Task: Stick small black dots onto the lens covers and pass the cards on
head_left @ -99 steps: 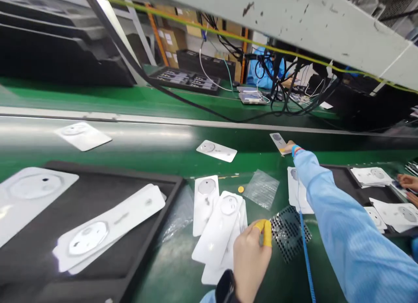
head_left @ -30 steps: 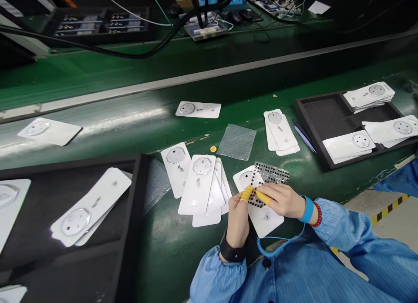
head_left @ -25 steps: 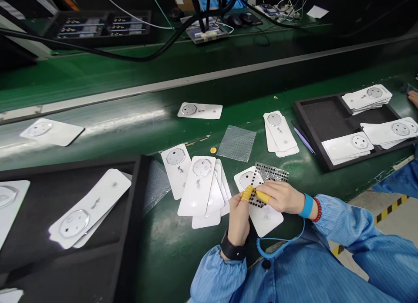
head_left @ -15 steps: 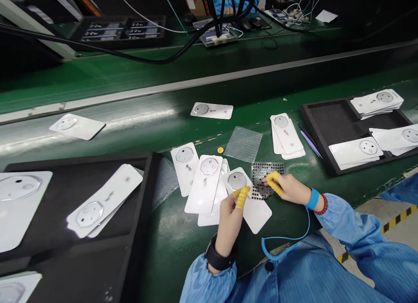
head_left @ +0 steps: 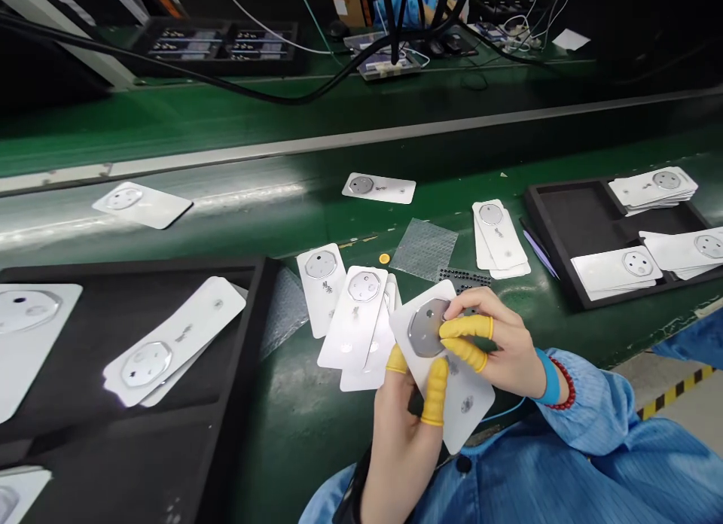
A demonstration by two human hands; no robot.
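Observation:
My left hand [head_left: 404, 426], in yellow finger cots, grips a white phone back cover [head_left: 466, 394] by its edge, thumb on its face. The cover is tilted, with its grey octagonal camera area toward the top. My right hand [head_left: 508, 351], also in yellow finger cots, has its fingertips pinched at the right side of that octagon. Whatever sits between those fingertips is too small or hidden to make out. Behind the held cover lies a clear sheet of small black dots [head_left: 466, 278], partly covered. Left of my hands, several similar back covers [head_left: 353, 321] overlap on the green bench.
Black trays with back covers stand at left [head_left: 237, 403] and right [head_left: 570, 275]. Bubble wrap [head_left: 423, 247], a yellow disc [head_left: 384, 258], a purple tool [head_left: 539, 253] and a stack of covers [head_left: 500, 242] lie beyond my hands. Black cables [head_left: 305, 99] hang across the back.
My right hand has left the black-dot sheet and come to the cover's octagon. My left hand has lifted the cover off the bench, closer to me.

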